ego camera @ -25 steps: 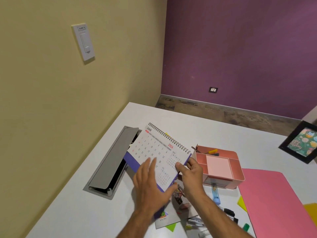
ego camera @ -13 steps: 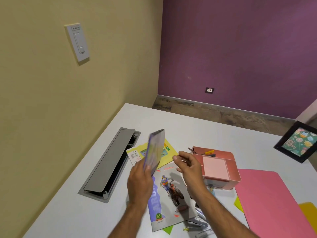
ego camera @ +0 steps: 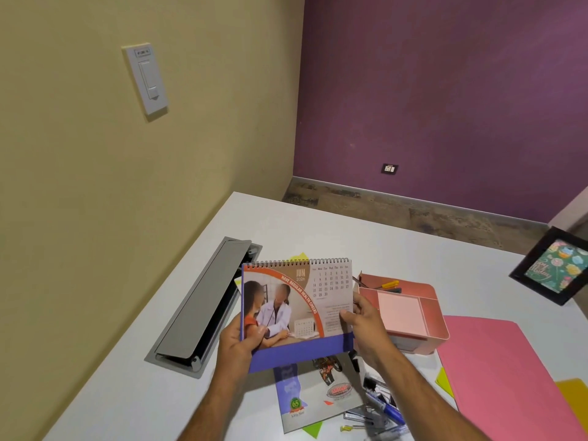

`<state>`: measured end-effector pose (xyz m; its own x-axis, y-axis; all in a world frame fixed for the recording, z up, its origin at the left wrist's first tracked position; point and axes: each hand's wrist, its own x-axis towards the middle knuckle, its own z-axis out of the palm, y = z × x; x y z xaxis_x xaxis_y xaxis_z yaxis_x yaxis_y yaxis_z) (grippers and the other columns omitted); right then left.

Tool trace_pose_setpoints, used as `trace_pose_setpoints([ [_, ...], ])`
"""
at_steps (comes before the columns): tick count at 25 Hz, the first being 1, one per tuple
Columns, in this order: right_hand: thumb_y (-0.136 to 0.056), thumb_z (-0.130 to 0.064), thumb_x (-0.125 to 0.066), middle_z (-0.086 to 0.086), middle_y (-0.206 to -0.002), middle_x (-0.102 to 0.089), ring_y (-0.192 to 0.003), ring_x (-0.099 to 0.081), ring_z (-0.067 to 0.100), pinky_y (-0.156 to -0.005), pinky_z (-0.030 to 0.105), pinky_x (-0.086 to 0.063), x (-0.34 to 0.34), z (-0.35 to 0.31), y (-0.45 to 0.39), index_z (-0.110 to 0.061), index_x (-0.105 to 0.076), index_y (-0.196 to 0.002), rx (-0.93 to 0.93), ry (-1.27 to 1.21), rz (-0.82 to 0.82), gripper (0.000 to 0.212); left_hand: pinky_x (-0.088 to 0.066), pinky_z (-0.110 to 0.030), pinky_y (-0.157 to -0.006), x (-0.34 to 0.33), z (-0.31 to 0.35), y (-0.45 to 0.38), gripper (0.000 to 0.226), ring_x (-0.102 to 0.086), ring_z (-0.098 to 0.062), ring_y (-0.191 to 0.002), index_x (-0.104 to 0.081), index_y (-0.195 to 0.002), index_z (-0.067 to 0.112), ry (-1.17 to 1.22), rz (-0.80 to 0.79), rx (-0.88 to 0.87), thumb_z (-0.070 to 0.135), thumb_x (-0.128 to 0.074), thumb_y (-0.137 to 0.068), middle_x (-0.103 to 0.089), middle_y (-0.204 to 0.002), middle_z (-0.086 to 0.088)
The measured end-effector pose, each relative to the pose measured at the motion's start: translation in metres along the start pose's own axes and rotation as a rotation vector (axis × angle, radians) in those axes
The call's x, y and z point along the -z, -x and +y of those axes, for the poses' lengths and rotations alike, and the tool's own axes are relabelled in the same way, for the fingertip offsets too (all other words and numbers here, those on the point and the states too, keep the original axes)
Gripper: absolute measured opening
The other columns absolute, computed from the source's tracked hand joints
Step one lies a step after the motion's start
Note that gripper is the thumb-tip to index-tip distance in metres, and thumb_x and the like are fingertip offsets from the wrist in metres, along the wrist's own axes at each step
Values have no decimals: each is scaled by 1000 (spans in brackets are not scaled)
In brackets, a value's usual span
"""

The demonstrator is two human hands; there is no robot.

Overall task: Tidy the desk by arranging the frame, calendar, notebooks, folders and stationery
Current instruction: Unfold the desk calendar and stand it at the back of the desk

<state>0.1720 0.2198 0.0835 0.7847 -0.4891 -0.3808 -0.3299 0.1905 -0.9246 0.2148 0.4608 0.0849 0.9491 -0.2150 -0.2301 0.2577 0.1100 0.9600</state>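
Observation:
Both hands hold a spiral-bound desk calendar [ego camera: 296, 307] upright above the white desk [ego camera: 127, 386], its June photo page facing me. My left hand [ego camera: 235, 342] grips its lower left edge. My right hand [ego camera: 362, 323] grips its right edge, thumb on the page. Under it lies a notebook [ego camera: 311, 399] with a motorbike cover. A pink organiser box [ego camera: 410, 313] sits just right of the calendar. Pens, a stapler and pins [ego camera: 375, 412] are scattered at the front. A pink folder [ego camera: 499, 370] lies to the right, and a black picture frame [ego camera: 553, 268] sits at the far right.
A grey cable hatch [ego camera: 203, 303] with its lid raised is set into the desk on the left. Yellow and green sticky notes [ego camera: 445, 381] lie beside the pink folder, and a yellow folder corner [ego camera: 572, 396] shows at the right edge. The beige wall runs along the desk's left side.
The calendar was turned over from its plain date side, passed edge-on through my left hand, and now shows its photo side upright, with my right hand back on its right edge.

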Motion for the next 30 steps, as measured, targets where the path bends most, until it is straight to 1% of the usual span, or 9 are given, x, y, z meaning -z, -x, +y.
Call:
trace_pose_setpoints([
  [3, -93, 8, -49, 6, -111, -70, -100, -69, 24, -81, 46, -60, 6, 6, 2, -16, -59, -109, 39, -25, 70, 31, -55, -16, -58, 1, -6, -4, 28, -73, -12, -85, -60, -111, 28, -183, -13, -19, 7, -63, -93, -72, -99, 4],
  [6, -90, 11, -51, 4, -108, -70, -103, -66, 21, -81, 33, -60, 7, 16, 9, -13, -58, -103, 110, 23, 138, 29, -49, -9, -55, -1, -16, -9, 23, -69, 4, -78, -60, -110, 25, -347, 26, -44, 8, -64, -93, -70, -94, 10],
  [9, -88, 10, -56, 3, -106, -69, -101, -65, 15, -71, 16, -56, 6, 30, 17, -13, -59, -104, 147, 80, 188, 28, -48, -10, -61, 6, -33, -18, 22, -69, -5, -86, -61, -110, 24, -529, 90, -80, 14, -67, -91, -68, -93, 10],
  [12, -84, 7, -65, -1, -99, -72, -96, -66, 15, -68, 18, -51, 6, 44, 22, -15, -64, -99, 138, 143, 217, 27, -53, -30, -78, 12, -54, -23, 17, -63, -20, -100, -61, -108, 26, -619, 112, -58, 24, -65, -92, -63, -102, 5],
  [15, -82, 4, -68, -2, -98, -72, -95, -66, 16, -70, 24, -52, 4, 52, 23, -19, -66, -94, 124, 185, 209, 26, -54, -36, -83, 11, -61, -22, 27, -62, -19, -102, -62, -112, 24, -630, 129, -7, 45, -55, -96, -58, -110, 3],
  [17, -83, 3, -67, -2, -95, -73, -93, -66, 16, -75, 28, -54, 3, 50, 21, -17, -65, -92, 160, 202, 222, 22, -54, -40, -86, 12, -68, -25, 26, -59, -21, -106, -61, -115, 21, -673, 135, -1, 38, -58, -96, -58, -113, 1],
  [21, -88, 0, -64, -8, -102, -69, -96, -64, 10, -83, 20, -54, 2, 42, 21, -23, -60, -111, 181, 222, 191, 33, -56, -43, -83, 17, -71, -31, 23, -60, -21, -105, -57, -114, 22, -677, 151, 6, 33, -61, -94, -61, -109, 1],
  [24, -88, -3, -65, -3, -105, -69, -97, -66, 15, -66, 11, -55, -1, 45, 20, -22, -51, -116, 170, 214, 226, 36, -56, -36, -79, 15, -68, -31, 25, -62, -20, -103, -58, -116, 19, -656, 179, 15, 30, -63, -94, -58, -111, 0],
  [30, -87, -5, -67, 1, -105, -67, -99, -66, 20, -63, 13, -57, -5, 52, 17, -18, -51, -99, 160, 166, 285, 24, -57, -36, -65, 13, -64, -27, 39, -67, -17, -89, -40, -110, 39, -643, 302, -29, 26, -70, -88, -60, -104, 7],
])
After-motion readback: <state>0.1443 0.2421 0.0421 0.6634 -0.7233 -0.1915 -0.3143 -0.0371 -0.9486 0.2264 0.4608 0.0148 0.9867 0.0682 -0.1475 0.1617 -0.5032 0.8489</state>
